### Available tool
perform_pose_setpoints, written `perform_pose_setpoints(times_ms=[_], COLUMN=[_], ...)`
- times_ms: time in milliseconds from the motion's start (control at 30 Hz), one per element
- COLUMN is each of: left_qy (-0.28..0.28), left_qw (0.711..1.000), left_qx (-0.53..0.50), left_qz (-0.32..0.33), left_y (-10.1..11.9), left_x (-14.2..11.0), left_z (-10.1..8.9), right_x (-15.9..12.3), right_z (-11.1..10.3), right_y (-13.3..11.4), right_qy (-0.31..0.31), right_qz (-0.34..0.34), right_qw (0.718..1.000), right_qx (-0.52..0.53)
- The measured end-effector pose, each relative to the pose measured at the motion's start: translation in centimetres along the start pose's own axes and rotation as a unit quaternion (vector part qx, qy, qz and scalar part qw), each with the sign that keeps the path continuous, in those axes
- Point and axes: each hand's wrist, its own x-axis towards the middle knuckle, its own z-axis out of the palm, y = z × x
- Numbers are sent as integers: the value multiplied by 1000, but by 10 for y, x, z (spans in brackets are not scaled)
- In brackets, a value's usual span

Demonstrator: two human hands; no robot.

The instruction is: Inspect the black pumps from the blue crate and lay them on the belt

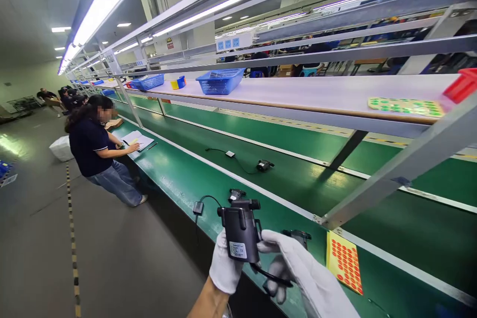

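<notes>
My left hand (225,264), in a white glove, grips a black water pump (241,231) from behind and below. The pump is upright, with a threaded outlet at its top and a white label facing me. My right hand (294,268), also gloved, is at the pump's right side; its fingers curl around the black cable (274,278) coming from the pump's bottom. The thumb and index fingertips are close to the casing, and I cannot tell whether they touch it. Behind the held pump, another black pump (237,194) sits on the green bench (175,179). A further black pump (299,236) is partly hidden by my right hand.
A sheet of red round stickers (345,261) lies right. A corded pump (264,165) lies on the green surface beyond the rail. The shelf holds a blue basket (220,82), green stickers (404,106) and a red bin (462,85). A metal post (402,159) slants right. A co-worker (99,149) writes at left.
</notes>
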Motion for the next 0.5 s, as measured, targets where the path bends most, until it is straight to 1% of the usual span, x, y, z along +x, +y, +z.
perform_pose_setpoints(times_ms=[67,167,267,333,367,433,467,500], left_qy=[-3,-6,-5,-8,-17,-59,-86,-113], left_qw=[1000,1000,999,999,998,987,981,979], left_qx=[16,17,1,30,63,141,162,161], left_qz=[-13,-25,-32,-21,-1,46,60,57], left_y=[-1,1,13,29,39,56,61,63], left_x=[1,4,-1,-11,-16,-20,-17,-9], left_z=[-3,-2,1,0,-3,-14,-21,-29], right_x=[-2,-3,2,8,11,17,19,21], right_z=[2,5,11,19,24,31,34,34], right_y=[-2,-2,1,3,5,7,7,7], right_qy=[-7,-12,-12,0,11,23,15,-4], right_qz=[1,-3,-13,-25,-35,-56,-67,-76], right_qw=[1000,1000,997,990,986,982,982,984], right_qx=[24,4,-69,-137,-163,-181,-174,-162])
